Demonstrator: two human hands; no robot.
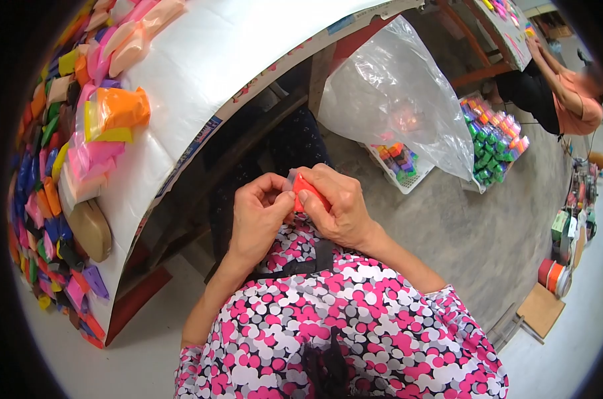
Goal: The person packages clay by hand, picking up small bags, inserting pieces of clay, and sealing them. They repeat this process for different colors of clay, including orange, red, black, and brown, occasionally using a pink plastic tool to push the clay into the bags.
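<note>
Above my lap, both hands hold a small red packet [306, 193] with a clear plastic edge. My left hand [256, 211] pinches that edge between thumb and fingertips. Wrapped around the red body, my right hand [341, 205] presses its thumb on the front. What the packet contains cannot be read from here. On the white tabletop [182, 73] to the left lies a short stack of packets, with an orange packet [125, 108] on top and yellow and pink ones beneath.
Many coloured packets [49, 193] cover the table's far left, beside a tan rounded object [89, 231]. A large clear plastic bag [394, 86] hangs over a white basket [414, 179]. Bundled green packets [491, 156] stand rightward. Another person [567, 100] works at a table, upper right.
</note>
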